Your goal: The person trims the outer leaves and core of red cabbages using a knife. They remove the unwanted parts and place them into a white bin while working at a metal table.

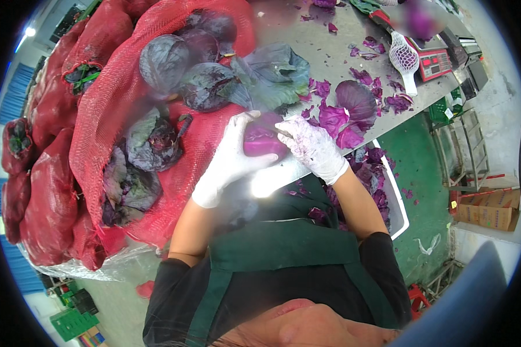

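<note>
A peeled purple cabbage (265, 141) rests in my left hand (234, 158), which wears a white glove and curves around its left side and underside. My right hand (310, 145), in a stained white glove, has its fingertips bent at the right side of the same cabbage; whether they pinch a leaf or a small tool cannot be told. Just beyond, a big loose outer leaf (278, 73) lies beside several unpeeled cabbages (165, 63) in an open red mesh sack (108, 86). Purple leaf pieces (334, 117) lie right of my hands on the metal table (304, 43).
Filled red mesh sacks (54, 195) are stacked at the left. Below the table's edge a white bin (399, 204) holds cabbage leaves. At the back right are a red scale (434, 65) and a white foam net (403, 56). Cardboard boxes (486, 210) stand near the right wall.
</note>
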{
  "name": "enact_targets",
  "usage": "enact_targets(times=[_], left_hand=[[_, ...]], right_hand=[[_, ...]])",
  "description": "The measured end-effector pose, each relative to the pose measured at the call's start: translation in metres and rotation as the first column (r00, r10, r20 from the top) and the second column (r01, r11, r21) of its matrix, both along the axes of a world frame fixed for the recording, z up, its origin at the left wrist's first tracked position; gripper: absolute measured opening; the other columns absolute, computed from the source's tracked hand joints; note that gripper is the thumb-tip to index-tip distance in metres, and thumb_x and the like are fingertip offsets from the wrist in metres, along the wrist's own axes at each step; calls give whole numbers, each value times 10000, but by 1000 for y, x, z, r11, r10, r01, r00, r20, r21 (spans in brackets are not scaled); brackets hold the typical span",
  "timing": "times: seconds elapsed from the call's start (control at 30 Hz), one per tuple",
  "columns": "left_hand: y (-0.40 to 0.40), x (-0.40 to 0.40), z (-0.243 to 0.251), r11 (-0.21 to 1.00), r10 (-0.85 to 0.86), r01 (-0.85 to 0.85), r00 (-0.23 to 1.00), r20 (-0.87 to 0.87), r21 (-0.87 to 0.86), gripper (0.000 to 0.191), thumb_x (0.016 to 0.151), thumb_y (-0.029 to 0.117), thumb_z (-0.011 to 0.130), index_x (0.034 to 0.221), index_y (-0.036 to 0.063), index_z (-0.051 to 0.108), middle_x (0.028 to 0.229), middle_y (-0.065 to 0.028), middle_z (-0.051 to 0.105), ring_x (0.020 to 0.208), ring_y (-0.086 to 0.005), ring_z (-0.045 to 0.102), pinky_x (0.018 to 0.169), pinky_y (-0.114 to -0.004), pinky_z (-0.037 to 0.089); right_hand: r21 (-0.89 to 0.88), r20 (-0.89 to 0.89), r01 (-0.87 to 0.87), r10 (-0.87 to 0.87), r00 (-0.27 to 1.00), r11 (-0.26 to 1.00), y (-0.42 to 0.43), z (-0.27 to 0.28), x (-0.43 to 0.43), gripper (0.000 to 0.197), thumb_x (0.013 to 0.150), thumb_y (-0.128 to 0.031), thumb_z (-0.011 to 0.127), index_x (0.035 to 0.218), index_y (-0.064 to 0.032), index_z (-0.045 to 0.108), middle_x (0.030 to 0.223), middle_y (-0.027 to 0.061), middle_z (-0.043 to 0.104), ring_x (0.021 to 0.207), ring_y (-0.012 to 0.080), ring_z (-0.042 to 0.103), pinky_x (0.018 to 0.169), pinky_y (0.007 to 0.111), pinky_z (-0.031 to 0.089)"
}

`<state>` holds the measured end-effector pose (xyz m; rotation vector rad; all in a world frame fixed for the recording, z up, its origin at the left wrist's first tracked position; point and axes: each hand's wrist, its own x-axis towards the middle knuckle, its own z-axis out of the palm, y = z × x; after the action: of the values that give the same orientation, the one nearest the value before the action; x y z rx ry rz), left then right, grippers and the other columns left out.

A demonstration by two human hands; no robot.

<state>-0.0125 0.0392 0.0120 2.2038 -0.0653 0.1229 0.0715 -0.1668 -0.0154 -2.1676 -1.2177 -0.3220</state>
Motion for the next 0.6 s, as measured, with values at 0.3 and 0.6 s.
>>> enact_targets(times=[0.3,0.6], left_hand=[[2,-5,-6,998,16,-16,1000,9,-62,918,664,191,932,1435,52,454,1365,-139,509,1283,-268,520,1100,-387,444],[-35,-19,2,975,86,-137,959,268,174,956,616,291,954,1403,31,478,1410,-185,500,1319,-366,492,1122,-438,412]], right_hand=[[334,-359,182,-54,932,925,-47,34,4,277,901,-3,689,1163,-85,729,1125,56,643,1026,148,646,805,260,546],[152,-560,281,-152,814,948,-10,11,-43,297,836,-241,825,1038,-43,735,979,99,682,887,234,698,778,331,547]])
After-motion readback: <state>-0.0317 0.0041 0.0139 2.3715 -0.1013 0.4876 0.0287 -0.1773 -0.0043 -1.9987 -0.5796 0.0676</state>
